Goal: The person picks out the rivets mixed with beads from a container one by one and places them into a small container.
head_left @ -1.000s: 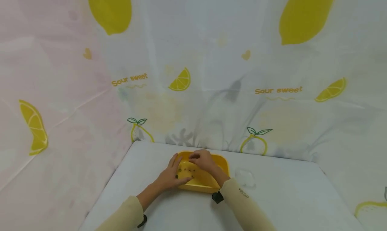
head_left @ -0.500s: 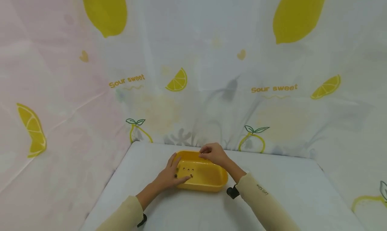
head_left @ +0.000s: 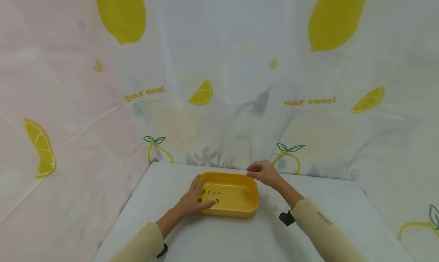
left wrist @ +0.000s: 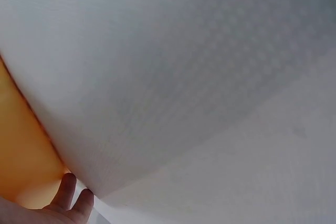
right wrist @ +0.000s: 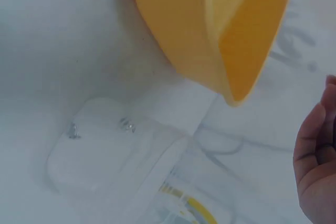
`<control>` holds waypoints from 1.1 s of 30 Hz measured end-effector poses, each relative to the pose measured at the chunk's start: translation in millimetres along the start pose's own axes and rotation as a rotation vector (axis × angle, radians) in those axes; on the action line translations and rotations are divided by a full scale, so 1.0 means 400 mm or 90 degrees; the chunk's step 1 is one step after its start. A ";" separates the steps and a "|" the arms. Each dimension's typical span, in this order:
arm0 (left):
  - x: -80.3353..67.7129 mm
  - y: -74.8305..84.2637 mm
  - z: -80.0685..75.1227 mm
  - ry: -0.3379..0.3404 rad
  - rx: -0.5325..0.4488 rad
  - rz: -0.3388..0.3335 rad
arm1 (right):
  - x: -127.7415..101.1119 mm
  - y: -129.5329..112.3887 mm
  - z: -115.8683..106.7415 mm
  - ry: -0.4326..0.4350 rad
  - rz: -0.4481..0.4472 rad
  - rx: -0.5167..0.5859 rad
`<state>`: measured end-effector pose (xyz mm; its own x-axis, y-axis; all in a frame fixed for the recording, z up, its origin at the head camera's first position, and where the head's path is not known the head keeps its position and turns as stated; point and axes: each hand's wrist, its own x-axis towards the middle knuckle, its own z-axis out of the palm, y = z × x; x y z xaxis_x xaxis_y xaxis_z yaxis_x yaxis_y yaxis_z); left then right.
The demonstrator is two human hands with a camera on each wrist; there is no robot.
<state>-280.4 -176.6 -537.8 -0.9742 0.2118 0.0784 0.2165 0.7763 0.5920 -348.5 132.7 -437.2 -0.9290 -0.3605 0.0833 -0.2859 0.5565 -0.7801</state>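
Observation:
A yellow rectangular tray (head_left: 236, 205) sits on the white table, with several tiny silvery pieces (head_left: 214, 193) in its left part. My left hand (head_left: 192, 199) lies spread over the tray's left end, fingers at the rim and thumb over the inside. Two dark greenish bits show beside its fingers. Beyond the tray's far right corner, my right hand (head_left: 265, 173) has thumb and fingertips together on a tiny pale piece, too small to identify. In the right wrist view, the right hand's curled fingers (right wrist: 310, 145) appear at the edge, and the pinched piece is not visible.
Right of the tray stands a clear see-through container (right wrist: 94, 156) with a few small silvery pieces inside. A lemon-printed cloth (head_left: 240, 102) hangs behind and beside the white table (head_left: 326, 201). Both sleeves carry dark wrist cameras.
My right hand has moved from over the tray's inside, rightward past its far right corner. The left hand stays on the tray's left end. The silvery pieces in the tray have not visibly moved.

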 end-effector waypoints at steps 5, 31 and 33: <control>-0.006 0.008 0.003 0.003 -0.002 0.002 | -0.022 0.034 -0.046 0.015 0.026 -0.002; -0.005 0.019 -0.011 -0.003 0.003 -0.011 | -0.140 0.136 -0.158 0.038 0.052 -0.018; -0.005 0.019 -0.007 -0.004 0.000 -0.013 | -0.148 0.141 -0.160 0.034 0.050 -0.019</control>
<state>-277.1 -173.0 -531.1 -0.9779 0.2000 0.0609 0.1967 0.7809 0.5929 -324.6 233.3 -446.4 -0.9596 -0.2756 0.0563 -0.2183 0.6032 -0.7672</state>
